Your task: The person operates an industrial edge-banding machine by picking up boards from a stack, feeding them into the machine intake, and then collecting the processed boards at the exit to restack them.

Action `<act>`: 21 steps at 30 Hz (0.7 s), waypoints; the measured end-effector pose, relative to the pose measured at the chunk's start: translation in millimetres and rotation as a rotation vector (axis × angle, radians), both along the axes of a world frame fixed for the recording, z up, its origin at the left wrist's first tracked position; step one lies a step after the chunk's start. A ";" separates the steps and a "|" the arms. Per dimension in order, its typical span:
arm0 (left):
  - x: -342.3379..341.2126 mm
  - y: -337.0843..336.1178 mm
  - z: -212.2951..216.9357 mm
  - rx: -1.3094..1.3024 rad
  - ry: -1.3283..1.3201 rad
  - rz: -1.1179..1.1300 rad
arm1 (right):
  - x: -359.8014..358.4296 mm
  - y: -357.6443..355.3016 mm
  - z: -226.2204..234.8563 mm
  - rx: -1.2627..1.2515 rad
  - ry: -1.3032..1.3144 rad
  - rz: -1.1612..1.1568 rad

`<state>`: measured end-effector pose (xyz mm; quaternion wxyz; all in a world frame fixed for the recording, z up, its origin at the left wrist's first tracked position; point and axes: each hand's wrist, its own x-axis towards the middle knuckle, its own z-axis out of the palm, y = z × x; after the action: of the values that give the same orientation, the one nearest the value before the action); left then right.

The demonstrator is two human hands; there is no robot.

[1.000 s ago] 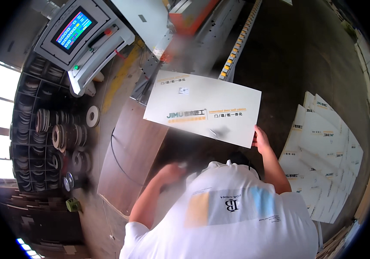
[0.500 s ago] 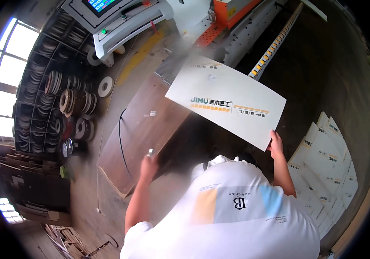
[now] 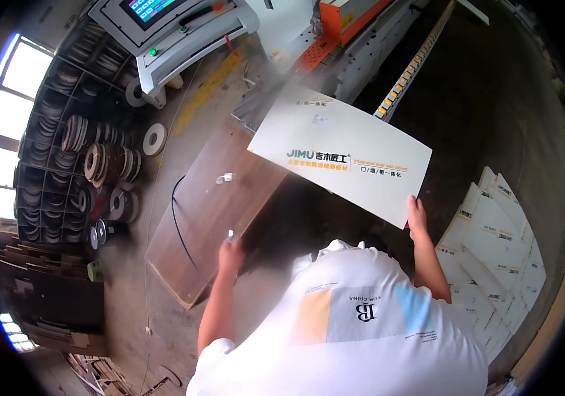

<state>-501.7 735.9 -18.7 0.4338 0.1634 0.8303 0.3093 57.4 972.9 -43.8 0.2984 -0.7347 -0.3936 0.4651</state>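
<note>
Big machine w/ control screen (image 3: 164, 20) sits top left, roller track (image 3: 408, 72) running off beside it. Rack of tape rolls (image 3: 78, 158) along the left wall. Brown board (image 3: 210, 211) lies flat on the floor, black cable (image 3: 177, 218) across it. Stack of white panels (image 3: 494, 251) on the right. White panel (image 3: 342, 155) w/ printed strip is up in the air, tilted, above the brown board's far end. Right hand (image 3: 418, 216) grips its near corner, fingers wrapped on the edge. Left hand (image 3: 231, 251) over the brown board, pinching sth small – can't tell what.

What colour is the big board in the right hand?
White board, with a thin orange stripe; head view.
</note>
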 end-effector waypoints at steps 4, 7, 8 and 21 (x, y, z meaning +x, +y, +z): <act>9.5 68.8 30.2 0.127 -0.258 0.267 | -2.6 7.2 6.7 0.066 0.303 -0.135; 38.4 112.8 16.1 0.160 -0.429 0.291 | -12.0 19.7 21.4 -0.010 0.355 -0.104; 55.9 122.8 17.2 0.171 -0.450 0.103 | -13.3 22.6 22.2 -0.038 0.363 -0.101; 50.8 29.2 15.2 -0.170 -0.258 -0.805 | -0.1 4.1 20.3 -0.403 0.673 -0.211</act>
<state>-451.0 765.1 -3.5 0.6320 0.3981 0.6618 0.0640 57.3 977.1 -23.5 0.3066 -0.6216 -0.0976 0.7142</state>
